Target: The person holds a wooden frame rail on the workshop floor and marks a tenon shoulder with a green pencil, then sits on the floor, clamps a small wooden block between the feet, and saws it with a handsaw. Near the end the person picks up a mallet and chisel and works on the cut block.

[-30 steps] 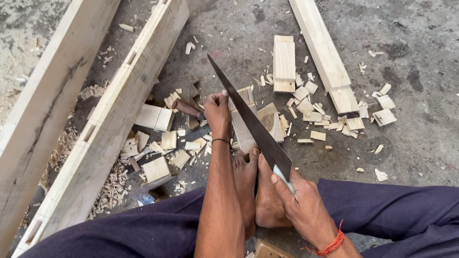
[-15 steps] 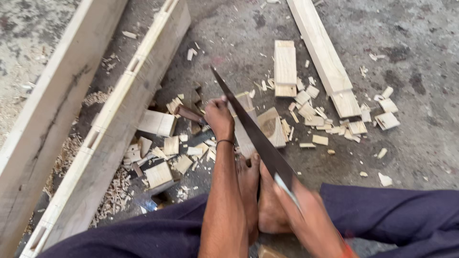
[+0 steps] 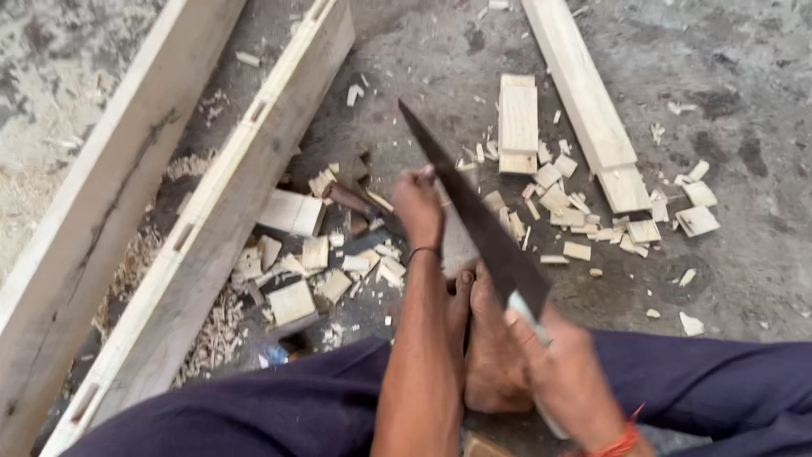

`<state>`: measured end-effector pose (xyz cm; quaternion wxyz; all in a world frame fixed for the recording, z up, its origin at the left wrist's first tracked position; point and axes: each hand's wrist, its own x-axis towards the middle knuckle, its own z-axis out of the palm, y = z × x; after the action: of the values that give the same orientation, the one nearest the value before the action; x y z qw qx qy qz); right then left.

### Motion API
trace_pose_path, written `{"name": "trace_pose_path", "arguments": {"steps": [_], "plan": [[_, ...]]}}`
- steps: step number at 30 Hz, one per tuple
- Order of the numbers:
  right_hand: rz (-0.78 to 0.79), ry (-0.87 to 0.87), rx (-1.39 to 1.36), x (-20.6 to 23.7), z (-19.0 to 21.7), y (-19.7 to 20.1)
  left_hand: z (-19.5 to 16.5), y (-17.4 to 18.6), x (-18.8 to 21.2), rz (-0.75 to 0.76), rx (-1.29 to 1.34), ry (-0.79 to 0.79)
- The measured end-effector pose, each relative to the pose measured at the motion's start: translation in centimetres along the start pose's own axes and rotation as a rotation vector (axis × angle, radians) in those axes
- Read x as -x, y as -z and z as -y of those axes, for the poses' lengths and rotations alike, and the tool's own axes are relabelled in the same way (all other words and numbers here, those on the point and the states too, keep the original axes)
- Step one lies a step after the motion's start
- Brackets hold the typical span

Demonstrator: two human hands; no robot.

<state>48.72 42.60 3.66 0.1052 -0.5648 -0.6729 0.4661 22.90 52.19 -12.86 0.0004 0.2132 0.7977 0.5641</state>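
Wooden piece (image 3: 457, 245), probably pinned under the feet (image 3: 486, 338), is gripped at its far end by the closed left hand (image 3: 419, 203). Right hand (image 3: 562, 364) is closed on the saw (image 3: 474, 216), whose blade runs from near-right to far-left, just right of the left hand.

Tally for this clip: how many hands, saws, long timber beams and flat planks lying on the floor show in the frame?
Hands: 2, left hand and right hand
Saw: 1
Long mortised beams: 2, near beam and far beam
Flat planks: 2, long plank and short plank
Total: 7
Small offcuts too many to count.
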Motion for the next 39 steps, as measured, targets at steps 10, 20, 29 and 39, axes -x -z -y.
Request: {"name": "trace_pose_path", "arguments": {"steps": [10, 20, 29, 39], "plan": [[0.062, 0.357, -0.018, -2.4, -0.6, -1.1, 1.6, -0.3, -0.7, -0.067, 0.056, -0.08], [0.042, 0.099, 0.036, 1.3, -1.3, 1.4, 0.6, -0.6, -0.7, 0.054, 0.033, 0.156], [0.027, -0.032, 0.204, 1.5, -9.7, -0.9, 0.7, 0.5, -1.3, -0.023, 0.034, 0.202], [0.105, 0.271, -0.067, -2.8, -3.8, -2.2, 1.5, -0.1, -0.8, 0.02, 0.045, 0.097]]}}
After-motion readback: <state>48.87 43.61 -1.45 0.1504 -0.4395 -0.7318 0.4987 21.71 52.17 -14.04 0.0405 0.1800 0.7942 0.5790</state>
